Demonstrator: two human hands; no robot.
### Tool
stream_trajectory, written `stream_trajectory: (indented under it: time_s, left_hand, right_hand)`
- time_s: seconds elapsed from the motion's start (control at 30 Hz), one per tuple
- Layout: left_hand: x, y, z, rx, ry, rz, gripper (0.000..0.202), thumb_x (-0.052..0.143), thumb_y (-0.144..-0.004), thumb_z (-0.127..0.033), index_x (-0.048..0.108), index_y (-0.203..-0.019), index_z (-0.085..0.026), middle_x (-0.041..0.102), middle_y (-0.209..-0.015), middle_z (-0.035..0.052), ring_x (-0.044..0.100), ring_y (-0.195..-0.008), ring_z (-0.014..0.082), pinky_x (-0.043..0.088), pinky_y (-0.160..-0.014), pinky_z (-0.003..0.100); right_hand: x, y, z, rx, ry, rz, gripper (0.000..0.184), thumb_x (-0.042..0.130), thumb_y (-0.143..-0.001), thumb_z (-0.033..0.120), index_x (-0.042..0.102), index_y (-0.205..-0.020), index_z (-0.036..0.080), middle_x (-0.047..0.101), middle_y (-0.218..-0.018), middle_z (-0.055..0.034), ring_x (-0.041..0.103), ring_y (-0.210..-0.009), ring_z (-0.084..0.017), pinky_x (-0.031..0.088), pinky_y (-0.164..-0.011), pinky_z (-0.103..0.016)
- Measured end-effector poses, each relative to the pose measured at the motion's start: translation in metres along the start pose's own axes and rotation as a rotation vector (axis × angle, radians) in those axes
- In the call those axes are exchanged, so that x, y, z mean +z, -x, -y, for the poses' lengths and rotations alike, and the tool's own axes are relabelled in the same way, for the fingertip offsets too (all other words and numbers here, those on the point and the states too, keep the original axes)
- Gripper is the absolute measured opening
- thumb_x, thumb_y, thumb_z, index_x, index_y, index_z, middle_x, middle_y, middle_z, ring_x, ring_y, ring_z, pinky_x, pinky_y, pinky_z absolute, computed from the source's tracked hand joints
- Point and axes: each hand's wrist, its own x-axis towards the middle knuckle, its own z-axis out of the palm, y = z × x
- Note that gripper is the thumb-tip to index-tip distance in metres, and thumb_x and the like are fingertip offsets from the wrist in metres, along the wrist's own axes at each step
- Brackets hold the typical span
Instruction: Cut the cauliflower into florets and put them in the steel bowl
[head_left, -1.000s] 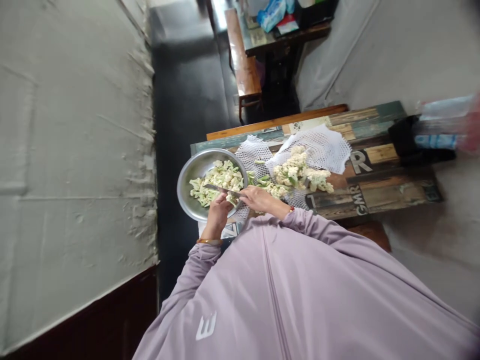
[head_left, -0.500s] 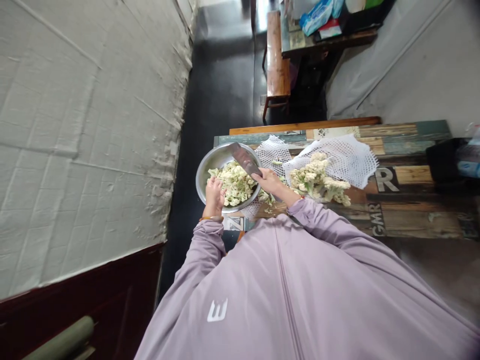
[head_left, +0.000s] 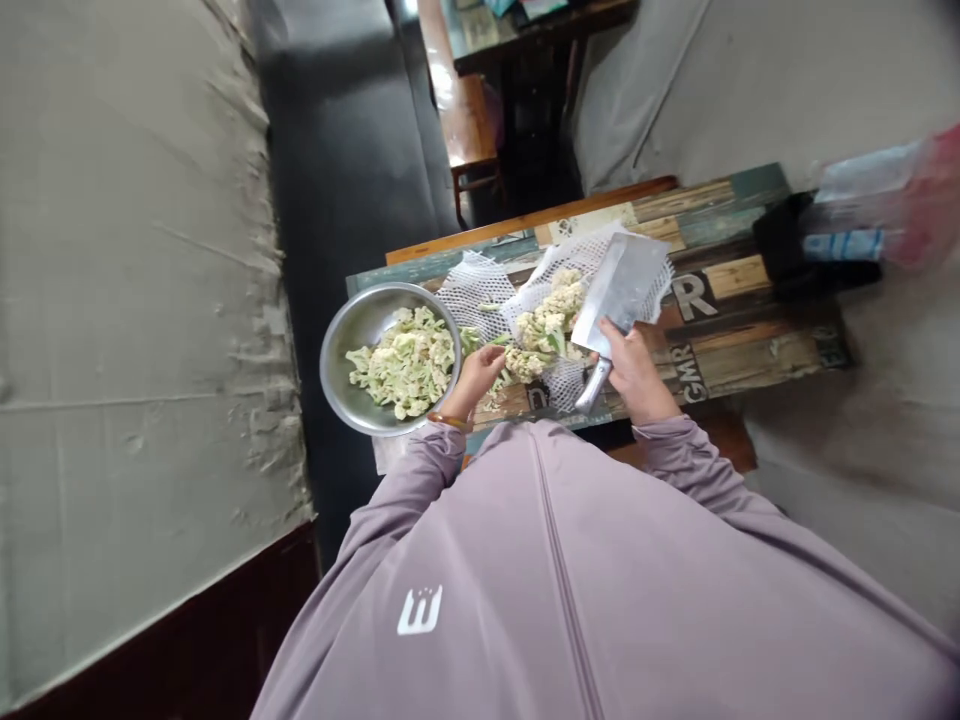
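Observation:
My right hand (head_left: 634, 372) grips a cleaver (head_left: 619, 285) near where its metal handle meets the broad blade. The blade points up and away, over the cauliflower (head_left: 559, 305) and a white foam net. My left hand (head_left: 478, 378) is at the right rim of a steel bowl (head_left: 335, 375), its fingers drawn together beside the near end of the cauliflower. Whether a piece is between those fingertips is hidden. Cut cauliflower florets (head_left: 409, 365) lie heaped in the bowl.
The patchwork-wood table (head_left: 750, 345) carries foam netting (head_left: 476, 290) and small cauliflower scraps. At its right end are a black container (head_left: 784, 245) and plastic packaging (head_left: 862, 200). A wooden bench (head_left: 471, 125) stands beyond, and a pale wall (head_left: 150, 300) runs along the left.
Both hands have moved right relative to the bowl. The cleaver has gone from over the bowl to over the cauliflower, and my left hand has left the florets. The view has shifted and turned.

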Motion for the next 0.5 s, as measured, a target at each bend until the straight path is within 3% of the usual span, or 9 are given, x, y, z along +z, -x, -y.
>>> stream_trajectory:
  time_s: [0.13,0.23,0.3,0.4,0.5]
  left_hand:
    - [0.049,-0.016,0.010,0.160,-0.470,0.078,0.032,0.081,-0.061,-0.016,0.069,-0.091,-0.016,0.062,-0.086,0.0080,0.058,-0.088,0.0253,0.045,-0.090,0.040]
    - [0.071,-0.019,0.017,0.249,-0.703,0.138,0.045,0.081,-0.057,-0.010,0.067,-0.099,-0.017,0.058,-0.102,0.0127,0.054,-0.105,0.0316,0.041,-0.097,0.043]
    - [0.080,-0.022,0.019,0.243,-0.806,0.146,0.040,0.076,-0.060,-0.006,0.066,-0.097,-0.017,0.056,-0.106,0.0138,0.052,-0.110,0.0328,0.040,-0.098,0.043]
    - [0.083,-0.027,0.019,0.205,-0.793,0.099,0.026,0.069,-0.065,-0.005,0.065,-0.087,-0.017,0.056,-0.103,0.0127,0.054,-0.108,0.0308,0.040,-0.097,0.042]
    - [0.074,-0.029,0.015,0.133,-0.482,0.009,0.016,0.070,-0.065,-0.010,0.065,-0.078,-0.017,0.057,-0.089,0.0075,0.057,-0.097,0.0259,0.043,-0.093,0.038]
  right_hand:
    - [-0.026,0.020,-0.009,0.066,-0.036,0.054,0.034,0.069,-0.076,0.045,0.068,-0.095,0.017,0.074,-0.091,-0.0072,0.056,-0.058,-0.012,0.041,-0.041,-0.022]
    - [-0.040,0.030,-0.019,0.124,-0.071,0.118,0.034,0.072,-0.073,0.045,0.069,-0.089,0.015,0.074,-0.088,-0.0068,0.054,-0.056,-0.010,0.041,-0.042,-0.020]
    - [-0.049,0.032,-0.023,0.161,-0.102,0.130,0.031,0.075,-0.070,0.042,0.069,-0.085,0.015,0.074,-0.084,-0.0051,0.054,-0.056,-0.009,0.044,-0.044,-0.019]
    - [-0.058,0.033,-0.024,0.209,-0.125,0.115,0.030,0.079,-0.066,0.036,0.066,-0.085,0.016,0.071,-0.078,-0.0013,0.056,-0.057,-0.009,0.048,-0.046,-0.018]
    - [-0.061,0.033,-0.026,0.251,-0.092,0.142,0.031,0.078,-0.067,0.036,0.064,-0.086,0.017,0.069,-0.077,0.0003,0.056,-0.058,-0.009,0.047,-0.045,-0.018]
